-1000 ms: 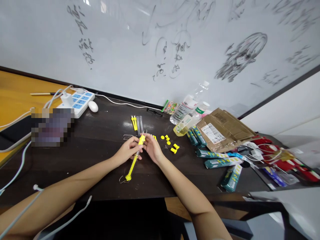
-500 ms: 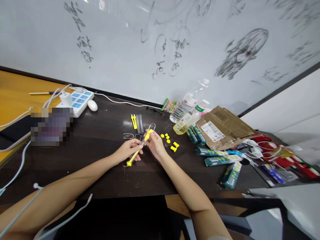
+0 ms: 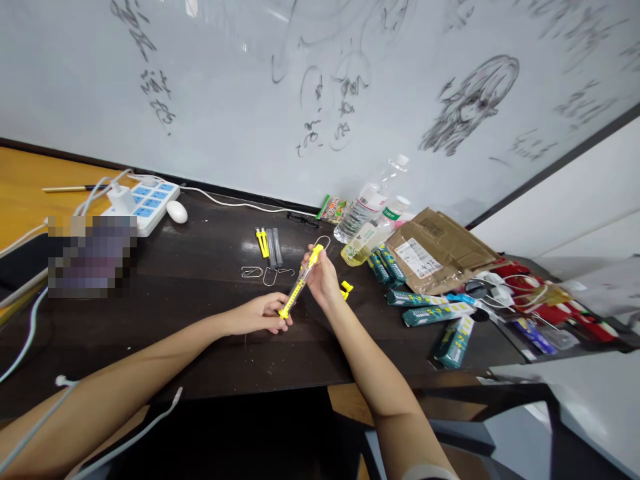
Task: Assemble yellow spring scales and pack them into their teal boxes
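**Both hands hold a yellow tube tool above the table**

I see first the whiteboard [image 3: 350, 80], which covers the wall behind with drawings and writing. Under it stands the dark table [image 3: 200, 347]. At the far left of the table lies a white power strip [image 3: 150, 200] with a white mouse [image 3: 177, 211] just beside it. At the right lie brown parcels [image 3: 435, 250], near them 2 plastic bottles [image 3: 367, 207], and several green boxes [image 3: 430, 313] spread toward the right edge.

My left hand [image 3: 263, 315] is low over the table, with its fingers closed around the lower end of the yellow tube tool [image 3: 301, 281]. My right hand [image 3: 324, 279] pinches the upper part of the same tool. The tool is tilted, its upper end pointing to the wall, and a thin wire loop [image 3: 323, 240] comes out at the top.

Behind the hands lie some short yellow and grey tubes [image 3: 269, 241] side by side, and bent wire clips [image 3: 263, 273] rest on the table near them. A small yellow piece [image 3: 345, 289] lies just right of my right hand.
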### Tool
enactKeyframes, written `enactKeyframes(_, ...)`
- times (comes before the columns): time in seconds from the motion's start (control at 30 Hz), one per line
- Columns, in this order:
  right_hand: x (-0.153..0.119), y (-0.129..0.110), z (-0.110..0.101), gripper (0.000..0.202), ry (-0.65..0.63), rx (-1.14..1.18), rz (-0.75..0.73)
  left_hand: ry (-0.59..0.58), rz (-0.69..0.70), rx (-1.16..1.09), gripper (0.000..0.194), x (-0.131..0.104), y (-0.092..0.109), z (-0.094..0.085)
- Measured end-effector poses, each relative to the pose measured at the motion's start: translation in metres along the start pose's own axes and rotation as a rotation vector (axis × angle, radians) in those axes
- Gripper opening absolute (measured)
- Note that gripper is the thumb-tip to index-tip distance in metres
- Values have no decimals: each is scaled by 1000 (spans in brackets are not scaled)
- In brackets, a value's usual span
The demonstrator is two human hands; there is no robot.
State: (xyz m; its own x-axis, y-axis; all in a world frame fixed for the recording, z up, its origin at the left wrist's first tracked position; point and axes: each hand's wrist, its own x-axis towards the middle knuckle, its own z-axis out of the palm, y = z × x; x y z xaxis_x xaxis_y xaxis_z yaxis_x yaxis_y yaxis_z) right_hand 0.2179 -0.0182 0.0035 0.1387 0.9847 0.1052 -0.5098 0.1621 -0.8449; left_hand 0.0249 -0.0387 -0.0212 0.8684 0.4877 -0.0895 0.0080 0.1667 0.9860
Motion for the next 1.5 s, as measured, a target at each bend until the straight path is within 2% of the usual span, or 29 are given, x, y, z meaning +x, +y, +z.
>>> enactKeyframes(0.2, 1, -1, -1, 35, 16, -14, 12, -1, -36, -5, 43, 0, 1, -1)
enactKeyframes(0.5, 3, -2, -4, 34, 24, 3, 9, 120, -66, -40, 50, 2, 0, 0)
enactKeyframes(0.73, -2, -2, 2, 34, -10, -23, -4, 36, -103, 92, 43, 1, 1, -3)
enactKeyframes(0.83, -3, -3, 2, 34, -46, -45, -12, 34, -71, 113, 44, 0, 0, -2)
enactKeyframes(0.97, -4, -6, 1, 32, -53, -68, -31, 79, -46, -13, 54, 0, -1, -2)
enactKeyframes(1.1, -6, -10, 2, 29, -93, -78, -88, 194, -151, -88, 55, -1, 4, -3)
enactKeyframes(1.17, -8, -12, 3, 28, -104, -81, -112, 202, -199, -81, 51, -1, 5, -4)
enactKeyframes(1.27, -9, -13, 5, 30, -95, -110, -129, 195, -200, -46, 46, 1, 4, -6)
enactKeyframes(1.5, -11, -17, 8, 31, -60, -137, -182, 254, -212, 46, 47, -2, 8, -9)
